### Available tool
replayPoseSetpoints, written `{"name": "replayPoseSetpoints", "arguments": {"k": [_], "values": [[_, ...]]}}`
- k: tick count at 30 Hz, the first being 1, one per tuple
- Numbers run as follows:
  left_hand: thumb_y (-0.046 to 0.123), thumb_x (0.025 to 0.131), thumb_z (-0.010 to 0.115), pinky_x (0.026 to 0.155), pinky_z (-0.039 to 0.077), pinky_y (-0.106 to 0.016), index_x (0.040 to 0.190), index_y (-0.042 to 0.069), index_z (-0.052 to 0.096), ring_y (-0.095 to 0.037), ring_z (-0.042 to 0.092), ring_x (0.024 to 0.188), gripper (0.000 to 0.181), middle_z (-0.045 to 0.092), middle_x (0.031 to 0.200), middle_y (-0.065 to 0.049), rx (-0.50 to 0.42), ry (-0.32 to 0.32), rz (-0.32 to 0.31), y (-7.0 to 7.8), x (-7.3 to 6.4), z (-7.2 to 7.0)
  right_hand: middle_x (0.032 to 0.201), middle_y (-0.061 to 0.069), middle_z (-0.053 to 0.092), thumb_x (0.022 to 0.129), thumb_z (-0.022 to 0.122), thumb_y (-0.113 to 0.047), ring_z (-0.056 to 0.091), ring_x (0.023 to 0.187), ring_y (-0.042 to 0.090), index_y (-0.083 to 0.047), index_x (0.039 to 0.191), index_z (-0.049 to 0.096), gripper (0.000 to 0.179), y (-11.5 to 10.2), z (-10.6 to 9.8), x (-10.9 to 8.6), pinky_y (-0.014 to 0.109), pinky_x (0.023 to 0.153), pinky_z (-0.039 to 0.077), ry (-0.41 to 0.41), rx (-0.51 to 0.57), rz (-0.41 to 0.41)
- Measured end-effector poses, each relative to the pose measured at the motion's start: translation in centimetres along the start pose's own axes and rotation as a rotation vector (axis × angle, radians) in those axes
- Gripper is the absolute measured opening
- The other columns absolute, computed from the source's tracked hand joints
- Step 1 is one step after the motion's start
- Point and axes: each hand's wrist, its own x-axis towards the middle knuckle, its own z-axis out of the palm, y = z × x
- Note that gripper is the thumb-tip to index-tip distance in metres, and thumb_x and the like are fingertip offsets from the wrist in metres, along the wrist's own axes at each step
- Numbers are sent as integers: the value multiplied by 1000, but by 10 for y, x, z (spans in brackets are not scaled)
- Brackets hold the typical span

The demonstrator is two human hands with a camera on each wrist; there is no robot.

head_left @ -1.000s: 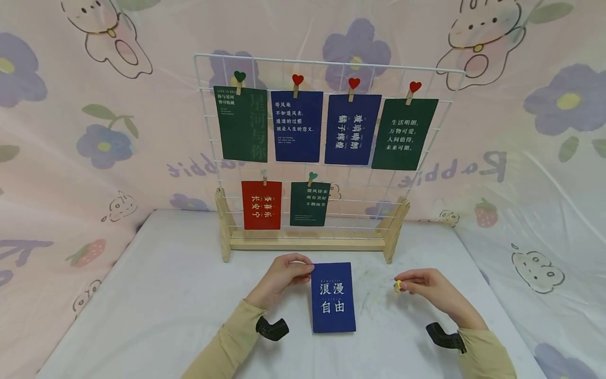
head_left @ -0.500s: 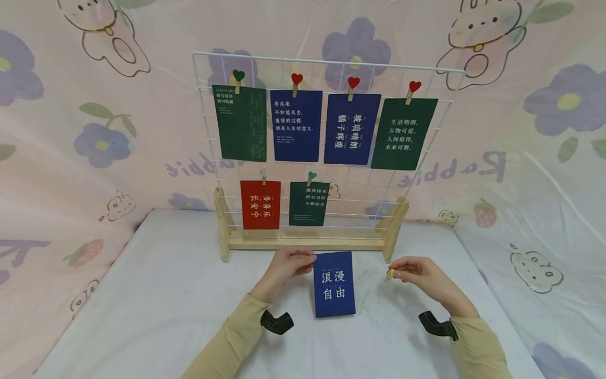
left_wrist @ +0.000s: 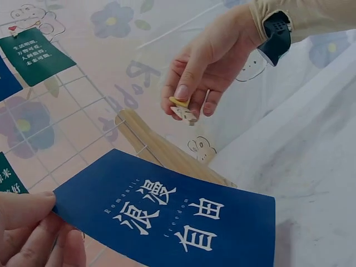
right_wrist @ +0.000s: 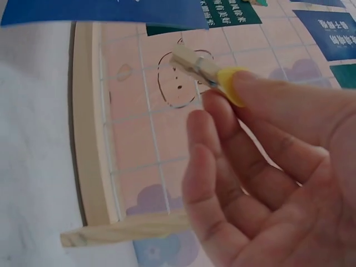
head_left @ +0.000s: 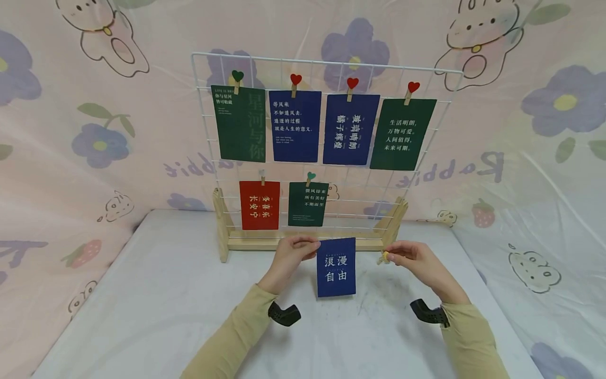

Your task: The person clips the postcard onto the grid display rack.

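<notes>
My left hand (head_left: pixel 292 261) pinches the upper left corner of a blue card (head_left: pixel 336 271) with white lettering. The card is lifted off the table and stands nearly upright in front of the rack's wooden base. To its right, my right hand (head_left: pixel 421 267) pinches a small wooden clothespin (right_wrist: pixel 196 65) with a yellow piece on it, between thumb and fingertips. In the left wrist view, the clothespin (left_wrist: pixel 184 114) points down from the right hand (left_wrist: pixel 214 61), apart from the card (left_wrist: pixel 167 211). Behind both hands stands a white wire grid rack (head_left: pixel 352 200) on wooden feet.
Several cards hang on the rack from heart-topped clothespins, such as a green card (head_left: pixel 403 134) at the upper right. The lower row has a red card (head_left: pixel 260 205) and a small green card (head_left: pixel 306 204). A white cloth (head_left: pixel 165 295) covers the table; a patterned curtain (head_left: pixel 497 131) hangs behind.
My left hand has raised the blue card off the table and moved it toward the rack. My right hand has moved forward and left with the clothespin. The hanging cards are unchanged.
</notes>
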Motion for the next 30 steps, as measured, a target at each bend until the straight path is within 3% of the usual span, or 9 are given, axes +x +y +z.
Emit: {"name": "replayPoseSetpoints", "arguments": {"k": [9, 17, 30], "values": [[15, 88, 71, 80, 55, -30, 103, 4, 68, -19, 67, 87, 19, 69, 94, -8, 60, 11, 151, 18, 13, 13, 115, 13, 64, 95, 62, -28, 61, 99, 16, -2, 121, 62, 37, -20, 2, 17, 25, 84, 50, 109, -10, -54], [13, 87, 71, 79, 55, -28, 102, 3, 69, -18, 65, 84, 18, 68, 91, -6, 83, 22, 207, 29, 22, 23, 117, 8, 64, 93, 62, -35, 60, 104, 21, -5, 121, 64, 41, -35, 2, 29, 26, 86, 50, 146, -26, -93], [9, 86, 71, 77, 55, -27, 100, 1, 69, -18, 65, 82, 16, 68, 90, -8, 103, 64, 344, 50, 40, 29, 112, 9, 64, 95, 62, -27, 59, 100, 24, -6, 115, 66, 30, -56, 3, 49, 22, 82, 50, 197, -63, -176]]}}
